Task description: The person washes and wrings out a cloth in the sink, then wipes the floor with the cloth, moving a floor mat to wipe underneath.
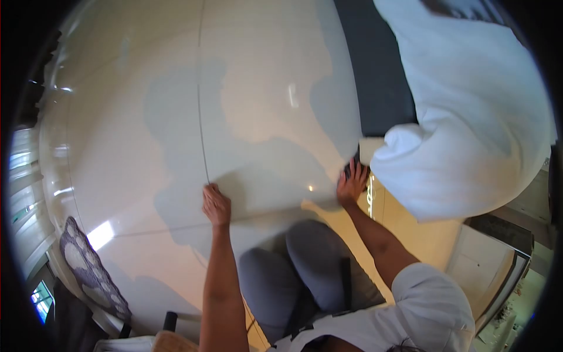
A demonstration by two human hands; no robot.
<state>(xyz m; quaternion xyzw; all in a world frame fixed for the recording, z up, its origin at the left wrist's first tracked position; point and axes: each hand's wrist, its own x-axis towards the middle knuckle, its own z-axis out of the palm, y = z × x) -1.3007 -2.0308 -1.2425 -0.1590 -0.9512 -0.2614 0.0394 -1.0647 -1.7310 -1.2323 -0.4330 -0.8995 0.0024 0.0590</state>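
Note:
My left hand (217, 204) is closed, fingers bent together, low over the glossy pale tiled floor (264, 76). A thin dark line runs down to its fingertips; whether that is a tile seam or something thin in the fingers, I cannot tell. To the right, my right hand (353, 180) lies with its fingers spread on a small dark thing, mostly hidden under it. Just above that hand is a pale block-like corner (369, 150), beside a large white cloth (469, 117) that bulges and hangs in folds.
A dark grey panel (381, 70) runs along the white cloth. My grey-clad knees (293, 276) are between my arms. At the left lies a grey mat with pale rounded shapes (91, 270), near sheer curtains (23, 193). A pale box-like piece of furniture (487, 264) stands lower right.

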